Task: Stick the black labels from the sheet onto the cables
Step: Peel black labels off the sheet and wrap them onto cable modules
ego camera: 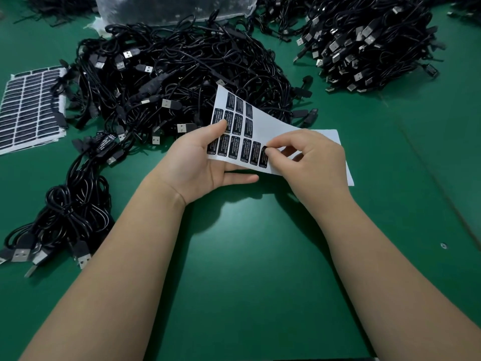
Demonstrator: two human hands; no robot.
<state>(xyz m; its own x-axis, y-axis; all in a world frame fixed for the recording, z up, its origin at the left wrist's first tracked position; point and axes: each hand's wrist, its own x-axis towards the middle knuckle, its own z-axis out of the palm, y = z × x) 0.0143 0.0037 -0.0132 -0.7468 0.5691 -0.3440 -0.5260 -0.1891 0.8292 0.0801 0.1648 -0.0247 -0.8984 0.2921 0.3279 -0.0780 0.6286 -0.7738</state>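
We had the label sheet [270, 126] up off the green table [247, 256], and both hands were on it! Our left hand [200, 165] gripped the sheet's left edge, thumb [220, 126] pressed down on the printed face and the fingers spread underneath, one of them poking out below the paper. Our right hand [312, 160] was curled in tight at the bottom row, thumb and forefinger pinching the top end of the last black label [263, 157] in that row, its corner lifted a touch from the backing. The sheet bowed upward between the two hands, its far corner rising over the big heap of cables [182, 74] just behind it. The remaining labels sat in three rows toward the left part of the sheet; the right part was bare white backing, trailing out past our right wrist.

Off to the left, a smaller bundle of cables [70, 204] lay coiled on the table, USB plugs pointing toward us. A second sheet of labels [28, 108] lay flat at the far left, touching the heap's edge. Another pile of cables [369, 43] sat at the far right, well apart from our hands, and a plastic bag [169, 6] rested behind the middle heap
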